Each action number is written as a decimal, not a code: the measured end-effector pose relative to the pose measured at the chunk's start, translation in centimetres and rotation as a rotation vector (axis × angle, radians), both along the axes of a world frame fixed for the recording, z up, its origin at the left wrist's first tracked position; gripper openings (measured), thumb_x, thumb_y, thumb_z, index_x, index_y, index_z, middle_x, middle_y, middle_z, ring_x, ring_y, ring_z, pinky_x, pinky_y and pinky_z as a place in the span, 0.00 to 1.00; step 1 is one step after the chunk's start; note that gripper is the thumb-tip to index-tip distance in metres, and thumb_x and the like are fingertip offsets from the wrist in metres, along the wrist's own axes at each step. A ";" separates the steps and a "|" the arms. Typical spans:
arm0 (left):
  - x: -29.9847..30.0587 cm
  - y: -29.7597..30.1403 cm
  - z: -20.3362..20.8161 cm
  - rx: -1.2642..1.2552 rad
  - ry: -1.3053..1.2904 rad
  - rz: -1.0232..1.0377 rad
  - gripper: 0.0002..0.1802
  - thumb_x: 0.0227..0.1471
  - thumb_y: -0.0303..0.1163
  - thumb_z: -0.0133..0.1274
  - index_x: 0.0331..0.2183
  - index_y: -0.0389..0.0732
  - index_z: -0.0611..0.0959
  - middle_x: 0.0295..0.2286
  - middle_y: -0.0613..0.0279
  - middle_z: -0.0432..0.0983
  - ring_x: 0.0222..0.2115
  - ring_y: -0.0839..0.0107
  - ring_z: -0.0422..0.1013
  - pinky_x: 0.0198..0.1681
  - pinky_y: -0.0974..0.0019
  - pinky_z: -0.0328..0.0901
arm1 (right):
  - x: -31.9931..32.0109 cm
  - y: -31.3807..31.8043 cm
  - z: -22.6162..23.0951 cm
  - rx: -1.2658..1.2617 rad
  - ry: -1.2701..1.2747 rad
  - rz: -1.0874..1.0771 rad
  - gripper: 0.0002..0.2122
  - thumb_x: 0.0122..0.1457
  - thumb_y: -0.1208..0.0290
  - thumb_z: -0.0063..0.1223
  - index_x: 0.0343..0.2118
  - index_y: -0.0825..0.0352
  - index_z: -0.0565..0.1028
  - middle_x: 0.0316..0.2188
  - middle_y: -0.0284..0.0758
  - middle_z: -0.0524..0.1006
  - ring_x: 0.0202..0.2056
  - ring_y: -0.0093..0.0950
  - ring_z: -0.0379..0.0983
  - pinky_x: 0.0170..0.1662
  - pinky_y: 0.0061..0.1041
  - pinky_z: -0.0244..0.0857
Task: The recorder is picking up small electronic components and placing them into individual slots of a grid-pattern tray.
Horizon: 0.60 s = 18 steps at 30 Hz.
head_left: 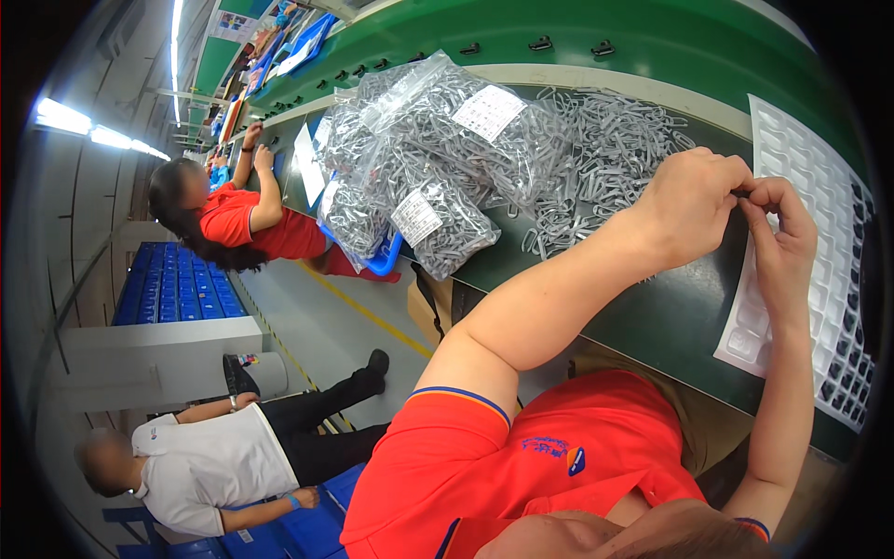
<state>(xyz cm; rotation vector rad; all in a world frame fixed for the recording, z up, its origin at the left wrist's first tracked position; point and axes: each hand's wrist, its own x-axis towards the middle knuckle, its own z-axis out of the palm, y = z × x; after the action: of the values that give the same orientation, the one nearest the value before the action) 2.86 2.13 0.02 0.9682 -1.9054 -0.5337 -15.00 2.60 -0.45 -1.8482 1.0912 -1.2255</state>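
My left hand (694,200) and my right hand (787,224) meet at the right, fingertips pinched together on a small dark piece (741,194). Fingers hide most of that piece, so its kind does not show. Beneath and beside my right hand lies a white plastic tray (738,340) with rows of moulded pockets. Dark small parts (852,359) fill pockets along its right side. A loose heap of grey, loop-shaped metal-looking pieces (619,140) spreads on the dark green table (643,321), left of my left hand.
Clear bags (438,140) full of similar grey pieces are stacked to the left, partly over a blue bin (384,256). A green panel (643,42) borders the table's far side. One co-worker in red (279,228) works farther along; another person in white (219,466) is at lower left.
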 end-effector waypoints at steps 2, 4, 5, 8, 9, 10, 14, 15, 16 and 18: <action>0.0 0.1 0.0 -0.004 -0.030 0.006 0.09 0.46 0.19 0.55 0.33 0.37 0.82 0.28 0.51 0.80 0.31 0.49 0.75 0.36 0.53 0.70 | -0.1 0.0 0.0 0.003 0.001 0.001 0.03 0.57 0.84 0.54 0.32 0.71 0.72 0.28 0.30 0.74 0.33 0.21 0.67 0.41 0.20 0.64; 0.0 0.2 0.1 0.001 -0.029 0.005 0.09 0.46 0.19 0.54 0.33 0.37 0.82 0.27 0.51 0.80 0.31 0.48 0.75 0.36 0.52 0.70 | -0.1 -0.1 -0.1 0.010 0.006 0.006 0.02 0.58 0.83 0.53 0.33 0.72 0.72 0.29 0.30 0.74 0.34 0.21 0.68 0.42 0.20 0.64; -0.1 0.2 0.1 0.006 -0.028 0.004 0.09 0.46 0.19 0.54 0.33 0.36 0.82 0.27 0.51 0.80 0.31 0.48 0.75 0.36 0.52 0.70 | -0.1 0.0 -0.2 0.012 0.005 0.005 0.02 0.58 0.83 0.53 0.33 0.72 0.72 0.29 0.30 0.74 0.34 0.21 0.68 0.42 0.20 0.64; -0.2 0.3 0.2 0.015 -0.022 0.004 0.09 0.47 0.19 0.53 0.34 0.36 0.81 0.27 0.50 0.80 0.31 0.47 0.75 0.36 0.51 0.70 | 0.2 0.0 -0.2 0.012 -0.029 -0.003 0.02 0.59 0.83 0.53 0.34 0.72 0.72 0.31 0.31 0.76 0.35 0.21 0.70 0.45 0.20 0.65; -0.3 0.4 0.2 0.017 -0.019 0.004 0.09 0.47 0.18 0.53 0.34 0.36 0.81 0.27 0.50 0.80 0.31 0.47 0.75 0.36 0.51 0.70 | 0.2 0.0 -0.2 0.014 -0.029 -0.003 0.02 0.59 0.83 0.53 0.34 0.72 0.72 0.31 0.31 0.76 0.35 0.21 0.70 0.45 0.20 0.65; -0.3 0.4 0.2 0.021 -0.016 0.005 0.09 0.47 0.18 0.52 0.34 0.36 0.81 0.27 0.50 0.80 0.31 0.47 0.75 0.36 0.51 0.70 | 0.2 0.0 -0.3 0.021 -0.033 -0.002 0.02 0.59 0.83 0.53 0.35 0.72 0.73 0.31 0.31 0.76 0.35 0.21 0.70 0.45 0.20 0.66; -0.2 0.5 0.4 0.006 -0.016 0.002 0.10 0.47 0.18 0.52 0.35 0.36 0.80 0.28 0.49 0.80 0.31 0.47 0.75 0.36 0.50 0.70 | 0.2 0.0 -0.2 0.030 -0.040 0.003 0.03 0.60 0.83 0.52 0.35 0.72 0.73 0.32 0.31 0.76 0.36 0.21 0.71 0.46 0.20 0.66; -0.2 0.5 0.4 0.005 -0.016 0.002 0.10 0.47 0.18 0.52 0.35 0.36 0.80 0.28 0.49 0.80 0.31 0.47 0.75 0.36 0.50 0.70 | 0.2 0.0 -0.2 0.030 -0.039 0.006 0.03 0.60 0.83 0.53 0.35 0.72 0.73 0.32 0.31 0.76 0.36 0.21 0.71 0.46 0.20 0.66; -0.3 0.4 0.4 -0.001 -0.007 0.000 0.10 0.47 0.17 0.52 0.35 0.36 0.80 0.28 0.49 0.80 0.31 0.47 0.75 0.36 0.51 0.70 | 0.2 0.0 -0.1 0.029 -0.038 0.009 0.03 0.60 0.83 0.53 0.36 0.72 0.73 0.32 0.31 0.76 0.36 0.21 0.71 0.46 0.20 0.66; -0.3 0.3 0.2 -0.008 0.012 -0.004 0.10 0.47 0.17 0.51 0.35 0.36 0.80 0.29 0.49 0.80 0.32 0.47 0.76 0.36 0.51 0.70 | 0.2 -0.1 -0.2 0.028 -0.037 0.008 0.03 0.60 0.83 0.53 0.36 0.72 0.73 0.32 0.31 0.76 0.36 0.21 0.71 0.46 0.20 0.66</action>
<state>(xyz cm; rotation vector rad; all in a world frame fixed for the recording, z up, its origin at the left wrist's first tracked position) 2.53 2.44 0.22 0.9545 -1.8973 -0.5326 -14.83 2.53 -0.61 -1.8001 1.0743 -1.2290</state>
